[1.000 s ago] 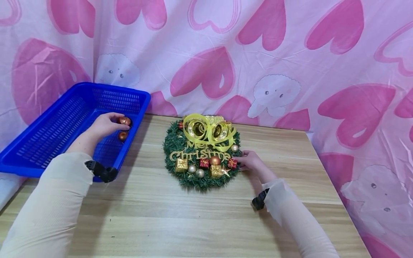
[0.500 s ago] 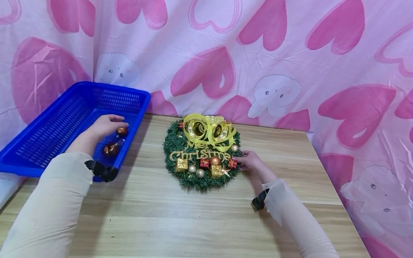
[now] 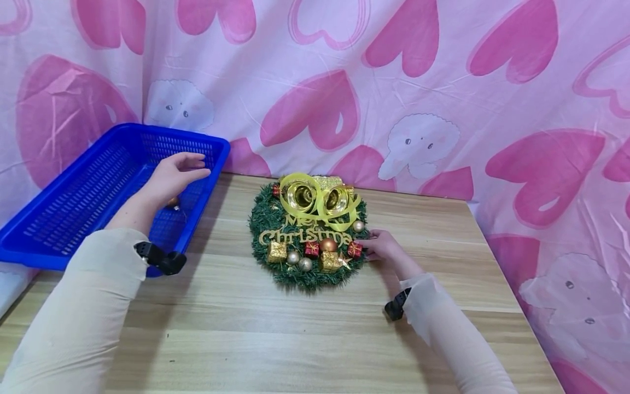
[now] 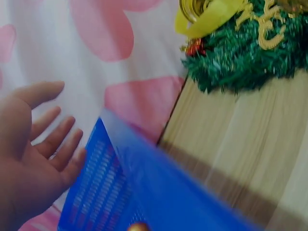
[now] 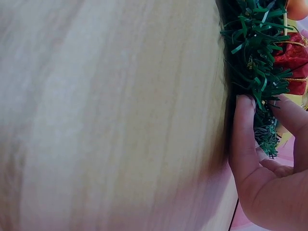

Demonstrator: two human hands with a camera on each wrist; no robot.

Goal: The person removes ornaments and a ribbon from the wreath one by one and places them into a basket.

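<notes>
My left hand (image 3: pixel 172 176) hovers over the right side of a blue plastic basket (image 3: pixel 196 221), fingers loosely spread and nothing in them; the left wrist view shows its bare palm (image 4: pixel 36 183). Below it a bronze Christmas ball (image 3: pixel 173 202) lies in the basket, partly covered by the hand. A green Christmas wreath (image 3: pixel 263 219) lies flat on the table, trimmed with gold bells, yellow ribbon, small gift boxes, balls and gold lettering. My right hand (image 3: pixel 386 249) pinches its right edge beside a red gift box (image 3: pixel 354 250), thumb and fingers on either side of the greenery.
The wooden table (image 3: pixel 236 334) reaches back to a pink heart-patterned cloth (image 3: pixel 408 93) that hangs behind and to the right. The basket stands at the table's left, its raised rim between my left hand and the wreath.
My left hand has let go of a bronze ball inside the basket, then risen and moved slightly right with its fingers spread. My right hand and the wreath have stayed in place.
</notes>
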